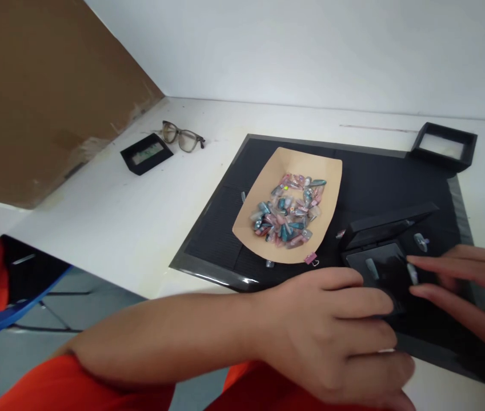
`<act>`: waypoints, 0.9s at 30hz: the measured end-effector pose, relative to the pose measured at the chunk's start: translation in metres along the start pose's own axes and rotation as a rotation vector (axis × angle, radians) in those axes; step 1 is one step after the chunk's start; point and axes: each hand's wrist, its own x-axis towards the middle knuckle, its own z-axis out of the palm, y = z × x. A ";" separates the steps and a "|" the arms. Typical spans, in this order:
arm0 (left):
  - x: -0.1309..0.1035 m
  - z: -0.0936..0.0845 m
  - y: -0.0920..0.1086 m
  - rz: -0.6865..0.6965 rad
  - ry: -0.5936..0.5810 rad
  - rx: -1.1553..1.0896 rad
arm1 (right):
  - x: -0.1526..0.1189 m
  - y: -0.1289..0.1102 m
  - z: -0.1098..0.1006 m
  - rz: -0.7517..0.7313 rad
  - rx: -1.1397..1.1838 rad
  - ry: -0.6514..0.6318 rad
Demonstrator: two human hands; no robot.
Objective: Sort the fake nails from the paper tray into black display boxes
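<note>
open case (390,258), 1 bluish nail (372,269) inside, 1 pale nail (413,274) pinched

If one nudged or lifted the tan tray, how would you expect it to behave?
The tan tray looks thin-walled, so it may flex if pinched at the rim. Its heap of small pieces lies loose, so they would probably slide if it tilted. Being wide and low, it seems likelier to slide than tip.

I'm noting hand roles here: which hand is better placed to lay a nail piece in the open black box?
Probably the right hand: its fingertips pinch a pale nail piece close to the open black box. The left hand is at the box's near side, its grip partly hidden.
</note>
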 end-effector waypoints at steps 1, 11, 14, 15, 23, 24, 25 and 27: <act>0.000 0.000 0.001 -0.004 -0.019 -0.002 | 0.004 0.001 0.002 -0.049 -0.046 -0.004; -0.001 0.003 0.000 -0.013 -0.146 -0.046 | 0.003 0.015 0.023 -0.229 -0.272 -0.067; 0.001 0.002 0.000 -0.011 -0.119 -0.054 | 0.002 0.015 0.023 -0.237 -0.246 -0.082; 0.001 0.001 0.000 -0.010 -0.101 -0.051 | 0.002 0.015 0.023 -0.230 -0.231 -0.078; 0.004 -0.018 -0.008 -0.287 -0.257 0.141 | 0.000 0.010 0.020 -0.048 -0.065 -0.046; 0.006 -0.020 -0.012 -0.388 -0.315 0.171 | 0.000 0.009 0.019 -0.010 -0.045 -0.046; 0.007 -0.022 -0.017 -0.465 -0.356 0.199 | 0.000 0.009 0.018 0.031 -0.028 -0.043; 0.008 -0.030 -0.031 -0.567 -0.401 0.253 | 0.001 0.010 0.015 0.095 -0.013 -0.055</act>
